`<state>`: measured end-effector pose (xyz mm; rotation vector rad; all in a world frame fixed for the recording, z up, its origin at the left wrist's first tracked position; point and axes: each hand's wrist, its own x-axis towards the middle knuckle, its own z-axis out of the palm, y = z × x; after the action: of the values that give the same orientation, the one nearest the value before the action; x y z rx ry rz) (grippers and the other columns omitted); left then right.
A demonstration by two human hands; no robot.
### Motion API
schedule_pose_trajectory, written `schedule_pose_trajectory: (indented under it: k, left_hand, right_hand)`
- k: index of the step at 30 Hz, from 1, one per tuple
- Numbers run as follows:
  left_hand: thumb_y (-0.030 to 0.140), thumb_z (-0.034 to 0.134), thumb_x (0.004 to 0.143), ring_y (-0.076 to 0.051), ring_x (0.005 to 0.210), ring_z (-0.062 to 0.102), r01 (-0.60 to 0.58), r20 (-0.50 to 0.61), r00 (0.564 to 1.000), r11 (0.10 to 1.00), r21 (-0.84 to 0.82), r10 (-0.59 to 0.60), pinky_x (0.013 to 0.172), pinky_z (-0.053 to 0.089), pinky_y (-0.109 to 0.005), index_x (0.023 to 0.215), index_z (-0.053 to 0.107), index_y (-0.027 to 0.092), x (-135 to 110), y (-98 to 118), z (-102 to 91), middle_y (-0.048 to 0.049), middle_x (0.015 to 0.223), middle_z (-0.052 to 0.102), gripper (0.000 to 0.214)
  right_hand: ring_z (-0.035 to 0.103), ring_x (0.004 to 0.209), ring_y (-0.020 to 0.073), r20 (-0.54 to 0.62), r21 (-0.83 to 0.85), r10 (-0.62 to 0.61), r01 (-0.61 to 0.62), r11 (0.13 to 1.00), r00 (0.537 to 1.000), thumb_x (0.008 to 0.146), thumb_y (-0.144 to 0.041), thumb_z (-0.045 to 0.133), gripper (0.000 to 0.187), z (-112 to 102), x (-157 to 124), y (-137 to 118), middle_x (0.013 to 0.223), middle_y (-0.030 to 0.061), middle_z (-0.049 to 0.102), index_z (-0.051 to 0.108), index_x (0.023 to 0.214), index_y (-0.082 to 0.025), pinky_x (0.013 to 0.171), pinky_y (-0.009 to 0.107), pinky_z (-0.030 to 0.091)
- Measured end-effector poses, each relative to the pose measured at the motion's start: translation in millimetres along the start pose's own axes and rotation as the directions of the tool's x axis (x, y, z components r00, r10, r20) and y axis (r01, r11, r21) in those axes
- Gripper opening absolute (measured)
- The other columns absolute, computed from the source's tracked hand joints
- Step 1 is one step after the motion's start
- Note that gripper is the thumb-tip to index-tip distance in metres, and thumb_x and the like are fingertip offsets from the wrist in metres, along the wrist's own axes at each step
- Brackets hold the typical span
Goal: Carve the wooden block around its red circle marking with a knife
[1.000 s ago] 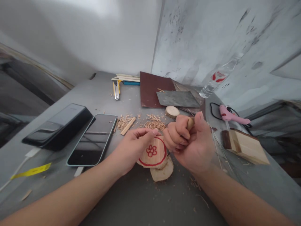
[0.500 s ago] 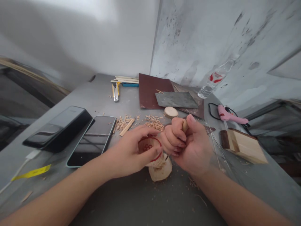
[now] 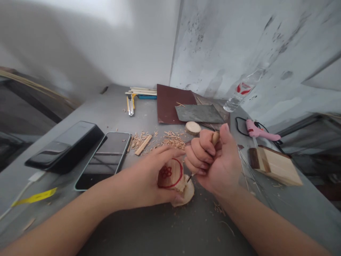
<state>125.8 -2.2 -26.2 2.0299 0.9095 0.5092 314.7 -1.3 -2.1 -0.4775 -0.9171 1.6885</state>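
My left hand (image 3: 149,177) wraps a closed grip around the wood slice (image 3: 170,173) with the red flower and ring drawn on it, tilting it up on edge over a second slice (image 3: 188,193) that lies flat near the middle of the bench (image 3: 160,227), towards its near edge. My right hand (image 3: 215,160) is fisted tight on the carving tool (image 3: 215,138), wooden handle end poking out by my thumb, thin tip touching the tilted slice's right rim. I judge I'm mid-cut, carving along the red line; the next stroke calls for a steady left hold and short, controlled pushes. Both forearms reach in from the near edge, wrists bent inward, knuckles nearly meeting.
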Motion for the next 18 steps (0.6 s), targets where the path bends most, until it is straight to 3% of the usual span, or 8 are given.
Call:
schedule_pose_trajectory:
  k: [9, 14, 18]
  left_hand:
    - [0.047, 0.094, 0.069, -0.028, 0.127, 0.054, -0.017, 0.051, 0.999, 0.999, 0.031, 0.015, 0.113, 0.046, -0.046, 0.126, 0.060, 0.027, 0, 3, 8.9, -0.0060, 0.131, 0.059, 0.070]
    - [0.051, 0.092, 0.071, -0.030, 0.125, 0.055, -0.005, 0.069, 0.998, 1.000, 0.031, 0.003, 0.111, 0.045, -0.048, 0.125, 0.060, 0.027, 2, -3, 12.6, -0.0062, 0.125, 0.059, 0.067]
    - [0.052, 0.091, 0.072, -0.030, 0.121, 0.057, -0.038, 0.063, 0.997, 0.998, 0.046, 0.035, 0.108, 0.047, -0.047, 0.109, 0.064, 0.021, 2, -4, 13.2, -0.0080, 0.120, 0.062, 0.055]
  right_hand:
    - [0.015, 0.040, 0.0090, 0.045, -0.073, -0.012, 0.015, 0.997, 0.999, 0.102, -0.072, 0.048, 0.066, 3, -1, 5, 0.051, -0.0078, 0.024, 0.035, 0.060, -0.023, 0.036, 0.020, 0.017]
    - [0.016, 0.041, 0.0090, 0.109, -0.073, -0.017, 0.025, 0.997, 0.994, 0.102, -0.070, 0.050, 0.064, 3, -4, 8, 0.052, -0.0079, 0.023, 0.036, 0.061, -0.023, 0.037, 0.023, 0.016]
    - [0.021, 0.041, 0.0083, 0.125, -0.185, -0.060, 0.082, 0.979, 0.990, 0.102, -0.067, 0.053, 0.063, 7, -11, 15, 0.052, -0.0077, 0.026, 0.036, 0.061, -0.022, 0.039, 0.023, 0.018]
